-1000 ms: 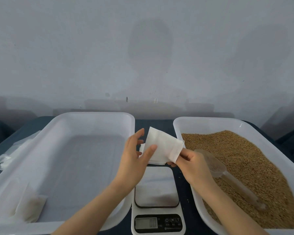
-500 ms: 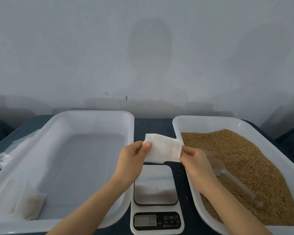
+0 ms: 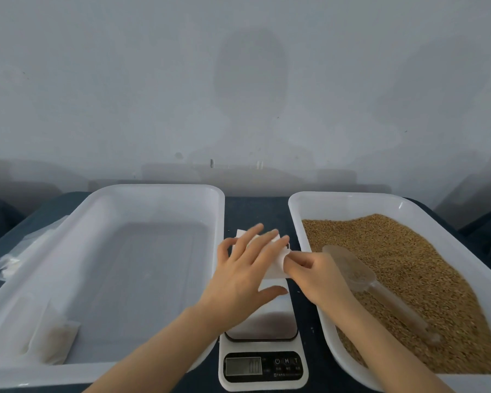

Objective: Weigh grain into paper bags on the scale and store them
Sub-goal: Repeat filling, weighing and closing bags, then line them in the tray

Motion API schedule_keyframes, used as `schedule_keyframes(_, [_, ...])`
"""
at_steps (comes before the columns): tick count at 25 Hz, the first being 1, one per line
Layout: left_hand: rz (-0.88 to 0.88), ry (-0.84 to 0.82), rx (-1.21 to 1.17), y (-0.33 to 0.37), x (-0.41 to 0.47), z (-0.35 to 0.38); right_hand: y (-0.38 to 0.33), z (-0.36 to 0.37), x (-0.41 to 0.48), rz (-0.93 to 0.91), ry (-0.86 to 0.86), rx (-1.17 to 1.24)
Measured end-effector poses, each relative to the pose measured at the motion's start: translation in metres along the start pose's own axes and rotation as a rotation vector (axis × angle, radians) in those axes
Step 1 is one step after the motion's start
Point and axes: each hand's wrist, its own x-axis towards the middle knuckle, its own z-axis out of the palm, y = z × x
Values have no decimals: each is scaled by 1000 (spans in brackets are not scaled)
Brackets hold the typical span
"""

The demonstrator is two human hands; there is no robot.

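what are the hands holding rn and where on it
The right hand pinches the white paper bag at its right edge. The left hand rests on top of the bag with fingers straight and spread, not gripping it.

Flat white paper bag (image 3: 275, 269) over scale (image 3: 262, 324) far end, brown grain (image 3: 403, 268) heaped in right tray (image 3: 349, 198)

Both trays (image 3: 153, 194) are glossy white plastic, the scale (image 3: 262, 321) has a shiny metal-looking top, the bag (image 3: 278, 268) is matte white paper, the scoop (image 3: 360, 276) cloudy clear plastic.
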Motion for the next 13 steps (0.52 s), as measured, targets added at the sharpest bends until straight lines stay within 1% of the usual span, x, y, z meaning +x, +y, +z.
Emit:
schedule_keyframes(2, [-5,21,-38,-1,-2,3,-2,2,-2,-15,-20,-26])
schedule_keyframes(4, [-76,4,-93,-3,-1,4,-2,3,-3,-38,-14,-33])
schedule_keyframes(6, [-162,-58,-164,-6,-1,4,-2,2,-4,-66,2,-22])
schedule_keyframes(8, [-258,-133,-282,-6,0,5,-3,0,-4,-136,8,-41])
schedule_keyframes(11, [-451,-220,-535,-8,6,3,-2,0,-4,-248,-53,-152])
schedule_keyframes(13, [-516,-271,-569,-11,11,1,1,0,-3,-276,-77,-239])
